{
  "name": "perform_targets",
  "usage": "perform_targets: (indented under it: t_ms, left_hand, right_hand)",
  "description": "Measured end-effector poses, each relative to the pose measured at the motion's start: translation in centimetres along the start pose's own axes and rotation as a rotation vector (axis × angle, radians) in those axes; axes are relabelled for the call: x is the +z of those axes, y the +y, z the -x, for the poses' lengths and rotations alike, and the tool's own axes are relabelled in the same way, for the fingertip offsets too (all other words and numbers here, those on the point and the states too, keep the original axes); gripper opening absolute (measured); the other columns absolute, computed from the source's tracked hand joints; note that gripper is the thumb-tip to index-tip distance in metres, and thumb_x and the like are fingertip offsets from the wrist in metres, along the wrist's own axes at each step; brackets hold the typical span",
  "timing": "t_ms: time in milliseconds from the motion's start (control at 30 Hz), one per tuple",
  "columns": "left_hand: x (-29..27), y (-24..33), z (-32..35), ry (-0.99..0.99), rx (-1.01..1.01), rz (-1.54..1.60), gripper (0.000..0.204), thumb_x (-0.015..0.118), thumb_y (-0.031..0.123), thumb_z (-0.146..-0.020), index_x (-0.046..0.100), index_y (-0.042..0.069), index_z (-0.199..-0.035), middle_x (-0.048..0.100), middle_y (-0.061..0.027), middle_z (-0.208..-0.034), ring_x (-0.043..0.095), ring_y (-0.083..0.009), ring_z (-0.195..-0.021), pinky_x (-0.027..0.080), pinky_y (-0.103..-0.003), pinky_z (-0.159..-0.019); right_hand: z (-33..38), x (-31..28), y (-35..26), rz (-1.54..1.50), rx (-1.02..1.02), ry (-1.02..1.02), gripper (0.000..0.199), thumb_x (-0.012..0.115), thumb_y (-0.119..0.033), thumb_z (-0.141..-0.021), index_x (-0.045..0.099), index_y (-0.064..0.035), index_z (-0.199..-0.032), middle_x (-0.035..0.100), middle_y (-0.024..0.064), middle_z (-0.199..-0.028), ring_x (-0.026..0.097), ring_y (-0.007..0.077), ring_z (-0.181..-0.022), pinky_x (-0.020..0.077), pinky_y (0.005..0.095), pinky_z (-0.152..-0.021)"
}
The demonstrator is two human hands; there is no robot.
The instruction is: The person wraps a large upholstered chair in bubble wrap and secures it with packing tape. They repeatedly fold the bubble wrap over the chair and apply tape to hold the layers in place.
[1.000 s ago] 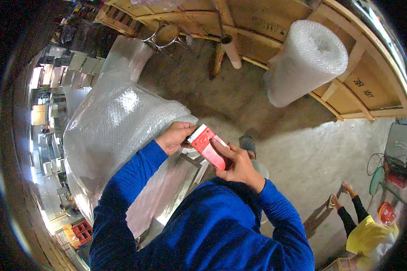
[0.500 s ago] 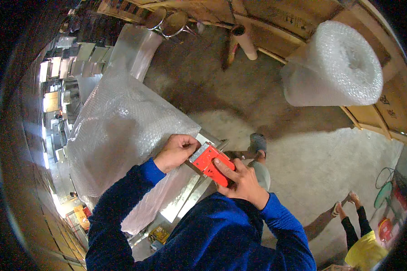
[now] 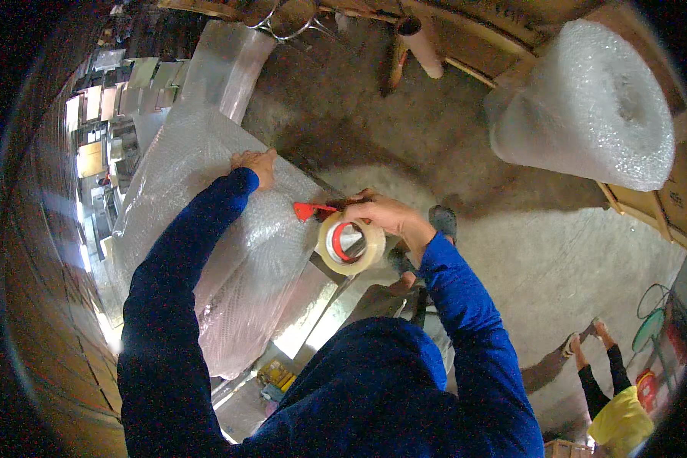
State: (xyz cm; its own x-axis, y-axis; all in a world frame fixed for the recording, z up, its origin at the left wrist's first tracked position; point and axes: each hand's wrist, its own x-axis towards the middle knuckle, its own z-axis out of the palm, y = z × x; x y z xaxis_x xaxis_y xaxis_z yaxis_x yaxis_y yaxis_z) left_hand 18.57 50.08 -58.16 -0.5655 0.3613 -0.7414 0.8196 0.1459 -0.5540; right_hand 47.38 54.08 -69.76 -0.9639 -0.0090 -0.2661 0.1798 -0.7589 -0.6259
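My right hand (image 3: 389, 215) grips a red tape dispenser (image 3: 310, 210) by its far side. Its roll of clear tape (image 3: 329, 258), on a red hub, now faces up toward me. The dispenser's front end is at the edge of a large sheet of bubble wrap (image 3: 206, 183), which drapes over a flat panel (image 3: 307, 320) whose pale near end shows beneath. Farther up the sheet, my left hand (image 3: 257, 166) rests on the plastic with its fingers curled together; what they hold, if anything, is hidden.
A big upright roll of bubble wrap (image 3: 580, 107) stands at the far right. A cardboard tube (image 3: 421, 49) leans near wooden crates at the back. Another person in a yellow top (image 3: 622, 420) is at the lower right. Metal rings (image 3: 286, 27) stand at the far edge.
My left hand has left the dispenser's front and moved up and left onto the bubble wrap. My right hand has raised and turned the dispenser, bringing the tape roll into sight.
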Motion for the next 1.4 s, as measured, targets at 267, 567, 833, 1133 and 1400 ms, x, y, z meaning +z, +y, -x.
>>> perform_targets:
  t_ms: [267, 567, 833, 1133, 1400]
  left_hand:
    - [0.6, -0.1, -0.6, -0.098, -0.117, 0.036, 0.066, 0.062, 0.017, -0.085, 0.046, 0.020, -0.148, 0.045, -0.0152, -0.154, 0.037, -0.0358, -0.147, 0.026, -0.061, -0.117]
    - [-1.7, 2.3, 5.3, 0.156, 0.423, 0.043, 0.047, 0.061, 0.023, -0.087, 0.062, 0.015, -0.133, 0.063, -0.0153, -0.134, 0.056, -0.0365, -0.129, 0.042, -0.057, -0.106]
    - [4.5, 6.7, 17.1, 0.157, 0.767, -0.959, 0.051, 0.048, 0.037, -0.100, 0.058, 0.017, -0.145, 0.045, -0.0119, -0.157, 0.029, -0.0331, -0.151, 0.018, -0.063, -0.119]
    - [17.2, 6.2, 21.7, 0.277, 0.504, -0.377, 0.064, 0.050, 0.037, -0.099, 0.041, 0.006, -0.153, 0.045, -0.0153, -0.155, 0.036, -0.0321, -0.146, 0.016, -0.053, -0.125]
    - [25.7, 8.2, 34.9, 0.601, 0.524, 1.301, 0.046, 0.060, 0.033, -0.095, 0.062, 0.010, -0.135, 0.065, -0.0173, -0.132, 0.059, -0.0348, -0.127, 0.042, -0.049, -0.113]
  right_hand:
    - [5.7, 1.7, 3.4, 0.027, -0.143, -0.030, 0.060, 0.069, -0.023, -0.080, 0.065, -0.0018, -0.136, 0.072, 0.0077, -0.118, 0.064, 0.0137, -0.101, 0.0527, 0.0270, -0.087]
    - [7.8, 8.5, 7.7, 0.179, -0.119, 0.002, 0.061, 0.076, -0.026, -0.083, 0.063, -0.0064, -0.140, 0.072, 0.0024, -0.094, 0.058, 0.0094, -0.070, 0.0501, 0.0289, -0.063]
    - [4.0, 9.2, 3.4, 0.502, 0.022, -0.024, 0.054, 0.073, -0.025, -0.083, 0.068, -0.0151, -0.136, 0.074, 0.0029, -0.107, 0.065, 0.0159, -0.090, 0.0526, 0.0310, -0.076]
    - [7.4, 12.2, 2.2, 1.183, -0.125, -0.108, 0.071, 0.075, -0.049, -0.073, 0.067, -0.0100, -0.132, 0.074, 0.0199, -0.096, 0.070, 0.0365, -0.085, 0.0534, 0.0429, -0.077]
    - [6.2, 16.5, 8.0, 1.475, -0.185, -0.195, 0.062, 0.076, -0.039, -0.084, 0.060, -0.0281, -0.143, 0.068, 0.0212, -0.114, 0.068, 0.0384, -0.100, 0.0546, 0.0443, -0.087]
